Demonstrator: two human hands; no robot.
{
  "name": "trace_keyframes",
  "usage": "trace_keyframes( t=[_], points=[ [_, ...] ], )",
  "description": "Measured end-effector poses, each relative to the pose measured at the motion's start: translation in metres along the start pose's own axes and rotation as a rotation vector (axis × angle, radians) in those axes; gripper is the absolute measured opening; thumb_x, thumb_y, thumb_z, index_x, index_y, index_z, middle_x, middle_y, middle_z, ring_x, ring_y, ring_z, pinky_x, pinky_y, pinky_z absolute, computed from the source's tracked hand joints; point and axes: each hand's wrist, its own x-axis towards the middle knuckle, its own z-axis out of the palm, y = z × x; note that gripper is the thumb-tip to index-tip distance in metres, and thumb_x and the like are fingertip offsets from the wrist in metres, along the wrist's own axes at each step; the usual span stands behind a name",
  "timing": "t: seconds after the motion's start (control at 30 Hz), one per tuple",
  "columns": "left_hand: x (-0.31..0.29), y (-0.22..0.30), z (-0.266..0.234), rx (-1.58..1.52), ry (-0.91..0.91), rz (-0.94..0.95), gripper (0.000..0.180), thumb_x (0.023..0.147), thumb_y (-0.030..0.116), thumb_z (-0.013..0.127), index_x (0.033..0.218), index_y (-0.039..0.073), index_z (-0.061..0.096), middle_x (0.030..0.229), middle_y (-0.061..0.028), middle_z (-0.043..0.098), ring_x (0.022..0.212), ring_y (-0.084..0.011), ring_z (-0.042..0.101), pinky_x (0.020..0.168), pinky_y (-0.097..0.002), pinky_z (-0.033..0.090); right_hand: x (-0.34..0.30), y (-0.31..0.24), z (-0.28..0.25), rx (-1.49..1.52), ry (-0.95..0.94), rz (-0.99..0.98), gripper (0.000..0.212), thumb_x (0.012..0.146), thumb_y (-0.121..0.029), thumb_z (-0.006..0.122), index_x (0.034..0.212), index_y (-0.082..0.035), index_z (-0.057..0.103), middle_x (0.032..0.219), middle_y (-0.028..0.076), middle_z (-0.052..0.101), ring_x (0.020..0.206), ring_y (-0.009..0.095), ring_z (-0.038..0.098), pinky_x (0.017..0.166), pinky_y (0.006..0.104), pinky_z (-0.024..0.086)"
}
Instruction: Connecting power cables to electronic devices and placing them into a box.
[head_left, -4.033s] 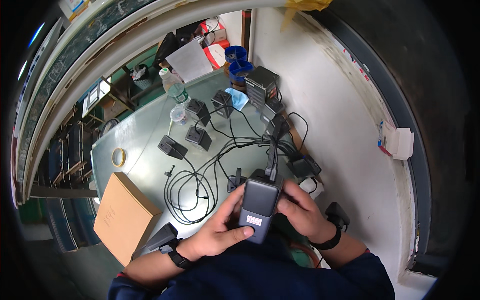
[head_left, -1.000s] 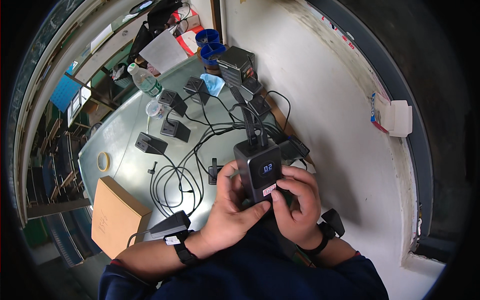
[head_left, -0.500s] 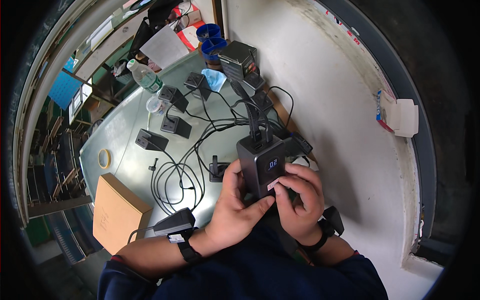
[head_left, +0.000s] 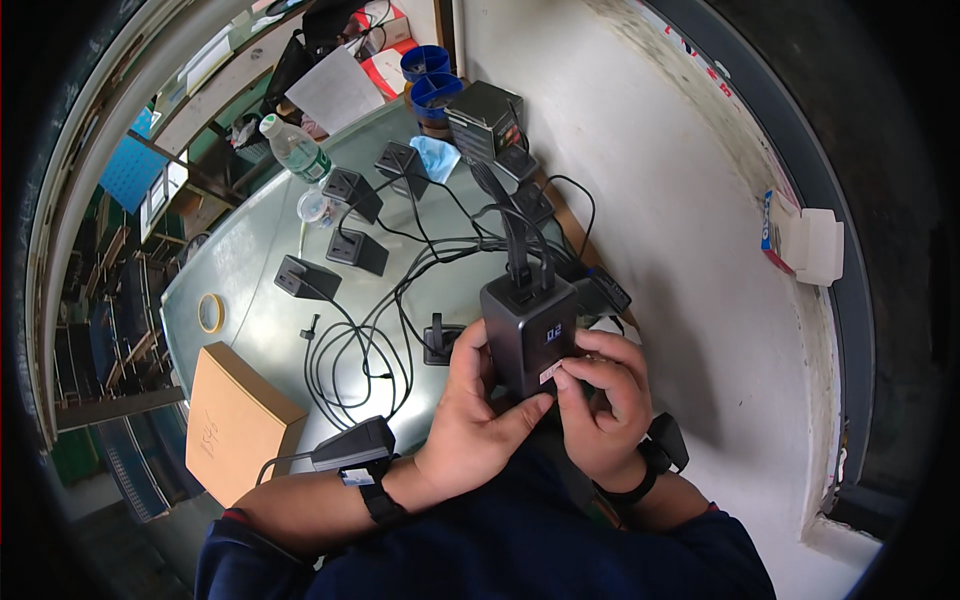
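Clasping a probably dense, rigid power bank (head_left: pixel 515 345) between left hand (head_left: pixel 473 425) and right hand (head_left: pixel 608 408) — ideally gripping its sides.

Tabletop (head_left: pixel 240 272) glare, soft wall (head_left: pixel 620 150) shadow; edges warped, v. dk.

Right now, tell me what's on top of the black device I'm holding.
Two dark cables are plugged into the black device; the sockets they fill are hidden.
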Motion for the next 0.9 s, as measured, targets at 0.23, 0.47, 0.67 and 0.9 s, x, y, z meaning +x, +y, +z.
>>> trace_keyframes(
  t=[0.23, 0.47, 0.67, 0.9],
  points=[
    [0.0002, -0.0003, -0.0001, -0.004, 0.002, -0.007, 0.079, 0.090, -0.009, 0.070, 0.153, 0.006, 0.025, 0.141, -0.0109, 0.048, 0.130, -0.0219, 0.052, 0.109, -0.0383, 0.045, 0.0002, 0.0028, 0.0001, 0.022, -0.006, 0.000, 0.026, 0.080, 0.010, 0.077, 0.102, -0.001, 0.071, 0.122, 0.016, 0.064, 0.100, 0.027, 0.069, 0.082, 0.0338, 0.059],
    [0.0021, 0.0010, -0.0003, 0.006, -0.012, 0.009, 0.080, 0.090, -0.010, 0.070, 0.153, 0.007, 0.025, 0.140, -0.0107, 0.049, 0.129, -0.0214, 0.052, 0.109, -0.0382, 0.045, -0.0030, 0.0023, 0.0023, 0.094, 0.032, 0.117, 0.026, 0.080, 0.009, 0.078, 0.103, -0.001, 0.070, 0.121, 0.015, 0.065, 0.103, 0.027, 0.069, 0.085, 0.0349, 0.059],
    [0.0006, -0.0018, -0.0016, 0.040, -0.003, 0.008, 0.079, 0.090, -0.010, 0.070, 0.153, 0.007, 0.025, 0.138, -0.0104, 0.049, 0.128, -0.0208, 0.053, 0.107, -0.0371, 0.047, 0.0001, 0.0030, 0.0000, 0.001, 0.007, 0.022, 0.026, 0.079, 0.009, 0.079, 0.102, -0.001, 0.070, 0.120, 0.015, 0.066, 0.103, 0.027, 0.069, 0.086, 0.0351, 0.058],
    [0.0005, 0.0001, 0.0011, 0.032, 0.010, 0.004, 0.078, 0.091, -0.012, 0.068, 0.153, 0.008, 0.025, 0.139, -0.0109, 0.049, 0.130, -0.0212, 0.053, 0.106, -0.0366, 0.048, -0.0009, 0.0027, 0.0018, 0.010, 0.024, 0.023, 0.026, 0.079, 0.009, 0.079, 0.101, -0.002, 0.070, 0.119, 0.015, 0.065, 0.103, 0.028, 0.069, 0.086, 0.0355, 0.057]
  ],
)
